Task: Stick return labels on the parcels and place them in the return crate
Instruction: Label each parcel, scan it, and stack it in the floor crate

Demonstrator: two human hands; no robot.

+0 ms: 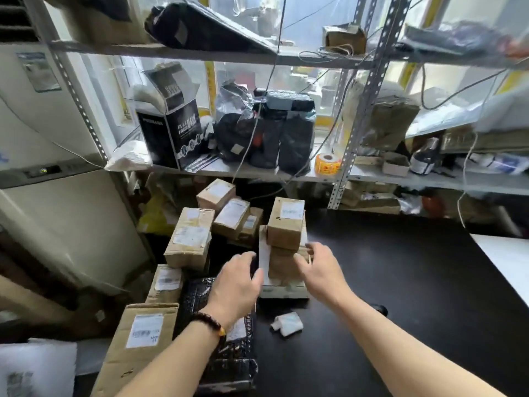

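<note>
Both hands bracket a small stack of parcels (284, 233) standing on the black tabletop (400, 282): the left hand (237, 285) is at its left flank and the right hand (322, 272) at its right. The fingers (307, 249) are loosely spread, touching or just beside the cardboard and not closed round anything. The top box carries a white printed label (292, 210), as do most of the boxes in the heap of parcels (190, 239) on the left, though whether any of these is a return label cannot be read. A roll of orange stickers (327, 163) sits on the metal shelf (257, 171) behind, well apart from the hands. No return crate can be made out with certainty; a black textured item (200, 296) lies beneath the left wrist, its nature unclear. The work therefore looks early, with most parcels left to label and place. A crumpled white scrap (287, 323) lies near the stack, and the crowded shelving stands before a bright window.
</note>
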